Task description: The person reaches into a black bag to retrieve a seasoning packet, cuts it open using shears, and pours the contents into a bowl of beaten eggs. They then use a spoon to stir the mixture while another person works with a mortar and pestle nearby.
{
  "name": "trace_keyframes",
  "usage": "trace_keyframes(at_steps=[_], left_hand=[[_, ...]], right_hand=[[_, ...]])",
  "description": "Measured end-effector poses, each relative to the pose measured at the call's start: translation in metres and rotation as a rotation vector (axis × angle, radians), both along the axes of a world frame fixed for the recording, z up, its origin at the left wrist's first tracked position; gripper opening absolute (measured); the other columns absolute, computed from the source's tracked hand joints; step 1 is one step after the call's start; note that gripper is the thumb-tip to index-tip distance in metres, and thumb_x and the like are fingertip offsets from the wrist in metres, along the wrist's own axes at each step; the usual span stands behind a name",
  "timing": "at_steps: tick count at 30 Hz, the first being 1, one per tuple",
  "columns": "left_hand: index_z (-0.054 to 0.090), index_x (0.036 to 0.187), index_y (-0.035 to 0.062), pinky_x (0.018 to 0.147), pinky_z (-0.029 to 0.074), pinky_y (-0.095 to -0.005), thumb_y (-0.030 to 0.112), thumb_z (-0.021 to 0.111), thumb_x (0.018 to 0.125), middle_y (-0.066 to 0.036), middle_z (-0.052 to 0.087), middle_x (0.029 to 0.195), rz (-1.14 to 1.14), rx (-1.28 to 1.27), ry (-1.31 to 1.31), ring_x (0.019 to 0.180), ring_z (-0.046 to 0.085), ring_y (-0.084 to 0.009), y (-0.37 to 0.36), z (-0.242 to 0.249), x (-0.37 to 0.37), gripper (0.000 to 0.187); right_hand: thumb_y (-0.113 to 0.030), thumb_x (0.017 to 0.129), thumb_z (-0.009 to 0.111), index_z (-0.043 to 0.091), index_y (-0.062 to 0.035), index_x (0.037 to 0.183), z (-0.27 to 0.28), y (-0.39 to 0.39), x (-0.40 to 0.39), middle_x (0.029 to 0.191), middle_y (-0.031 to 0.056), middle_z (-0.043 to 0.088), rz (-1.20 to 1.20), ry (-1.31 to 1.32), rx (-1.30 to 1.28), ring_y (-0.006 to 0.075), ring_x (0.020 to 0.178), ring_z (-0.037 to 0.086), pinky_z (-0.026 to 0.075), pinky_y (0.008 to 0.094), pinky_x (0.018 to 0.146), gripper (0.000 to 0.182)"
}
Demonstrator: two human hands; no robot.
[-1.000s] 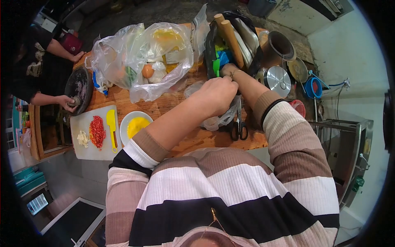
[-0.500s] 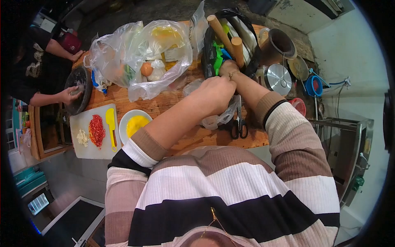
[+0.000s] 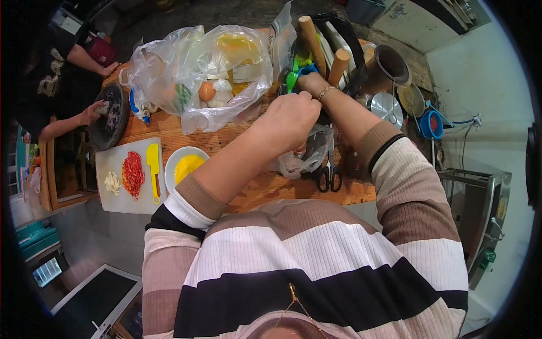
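A black plastic bag [image 3: 361, 70] stands at the table's far side, holding thick wooden handles [image 3: 310, 42], white flat pieces, and green and blue items. My right hand [image 3: 314, 85] reaches into its near side, beside a blue thing; its fingers are hidden. Just in front, my left hand [image 3: 291, 116] is closed in a fist near the bag's close edge, and what it grips is hidden. Below the fist lies a crumpled clear plastic bag [image 3: 302, 161]. Black-handled scissors [image 3: 329, 176] rest on the table close by.
Left are a white bowl of beaten egg [image 3: 189, 166], a cutting board [image 3: 127, 206] with chopped red pieces and a yellow knife [image 3: 152, 166], and a clear bag of groceries [image 3: 197, 107]. Another person's hand [image 3: 90, 113] works at a stone mortar [image 3: 116, 127]. A metal lid [image 3: 387, 107] sits right.
My left hand has moved slightly left and down, apart from my right wrist. My right hand has shifted a little left and up within the bag. The view has shifted slightly.
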State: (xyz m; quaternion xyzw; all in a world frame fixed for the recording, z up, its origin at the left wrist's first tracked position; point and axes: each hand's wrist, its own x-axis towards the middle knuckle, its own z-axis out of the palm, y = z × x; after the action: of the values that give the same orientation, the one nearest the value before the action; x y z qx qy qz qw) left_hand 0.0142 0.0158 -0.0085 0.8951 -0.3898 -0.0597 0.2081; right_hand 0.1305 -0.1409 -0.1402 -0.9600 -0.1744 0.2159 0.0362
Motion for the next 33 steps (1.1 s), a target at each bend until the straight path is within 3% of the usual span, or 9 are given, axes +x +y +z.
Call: trace_keyframes(at_steps=[5,8,15,18,21,24,26,29,33], left_hand=[[0.058,0.089,-0.0015,0.078,0.05,-0.0445,0.0,0.056,0.073,-0.019,0.059,0.091,0.01,0.019,-0.014,0.089,0.06,-0.0375,0.002,0.004,0.007,0.017],[0.06,0.092,-0.0015,0.078,0.049,-0.0446,-0.001,0.057,0.071,-0.019,0.059,0.09,0.035,0.038,0.0,0.089,0.06,-0.0375,-0.001,0.014,0.006,0.021],[0.063,0.085,-0.0017,0.078,0.048,-0.0431,0.001,0.06,0.069,-0.019,0.06,0.09,0.044,0.072,-0.233,0.088,0.06,-0.037,0.009,0.017,0.01,0.017],[0.065,0.084,-0.0016,0.08,0.048,-0.0429,0.003,0.059,0.07,-0.019,0.06,0.089,0.044,0.043,-0.204,0.088,0.06,-0.0363,0.019,0.031,0.014,0.016],[0.065,0.086,-0.0028,0.081,0.047,-0.0431,0.006,0.057,0.073,-0.021,0.062,0.087,0.115,-0.172,0.007,0.088,0.06,-0.0366,0.028,0.038,0.03,0.017],[0.064,0.088,-0.0051,0.079,0.048,-0.0436,0.009,0.057,0.075,-0.023,0.063,0.086,0.262,-0.187,0.148,0.087,0.061,-0.0381,0.025,0.041,0.049,0.02],[0.062,0.089,-0.0069,0.077,0.049,-0.0443,0.01,0.057,0.077,-0.025,0.063,0.088,0.32,-0.129,0.187,0.086,0.062,-0.0395,0.02,0.042,0.056,0.021],[0.062,0.09,-0.0063,0.076,0.05,-0.0434,0.008,0.058,0.076,-0.026,0.063,0.088,0.317,0.015,0.14,0.086,0.063,-0.0404,0.009,0.044,0.057,0.021],[0.064,0.089,-0.0054,0.078,0.051,-0.0429,0.007,0.06,0.076,-0.026,0.064,0.091,0.357,0.025,0.11,0.09,0.063,-0.0402,-0.005,0.034,0.056,0.019]], right_hand=[[-0.022,0.08,0.056,0.072,-0.0072,0.092,0.028,0.004,-0.007,0.098,0.0211,0.067,0.323,-0.014,-0.019,0.0352,0.09,0.066,0.052,0.0432,0.077,0.025],[-0.017,0.081,0.055,0.068,-0.0058,0.094,0.012,-0.007,-0.015,0.097,0.02,0.067,0.133,0.224,0.337,0.0342,0.093,0.063,0.049,0.0399,0.078,0.021],[-0.016,0.078,0.058,0.07,-0.0063,0.082,0.045,-0.015,-0.014,0.08,0.0176,0.067,0.378,-0.028,0.377,0.0346,0.079,0.067,0.052,0.0408,0.069,0.017],[-0.019,0.083,0.057,0.065,0.0004,0.091,0.101,-0.01,-0.014,0.094,0.0229,0.065,0.561,0.047,0.032,0.0336,0.087,0.062,0.048,0.0373,0.074,0.022],[-0.019,0.084,0.055,0.065,0.0028,0.089,0.143,-0.011,-0.029,0.089,0.0241,0.065,0.291,0.055,0.169,0.0346,0.082,0.061,0.047,0.037,0.072,0.025],[-0.023,0.087,0.053,0.066,0.0045,0.088,0.165,-0.001,-0.045,0.082,0.0197,0.066,0.398,0.071,0.253,0.0286,0.074,0.063,0.047,0.0361,0.07,0.03],[-0.028,0.089,0.054,0.067,0.0023,0.095,0.17,0.008,-0.07,0.077,0.0084,0.067,-0.188,0.652,0.686,0.0104,0.07,0.062,0.048,0.0303,0.07,0.034],[-0.021,0.084,0.06,0.065,0.0019,0.096,0.167,0.014,-0.096,0.079,0.0191,0.065,0.17,0.085,0.38,0.0323,0.071,0.063,0.05,0.0375,0.071,0.026],[-0.014,0.079,0.061,0.064,0.0021,0.089,0.183,0.003,-0.111,0.078,0.0238,0.061,0.086,-0.009,0.451,0.039,0.077,0.06,0.049,0.0424,0.071,0.019]])
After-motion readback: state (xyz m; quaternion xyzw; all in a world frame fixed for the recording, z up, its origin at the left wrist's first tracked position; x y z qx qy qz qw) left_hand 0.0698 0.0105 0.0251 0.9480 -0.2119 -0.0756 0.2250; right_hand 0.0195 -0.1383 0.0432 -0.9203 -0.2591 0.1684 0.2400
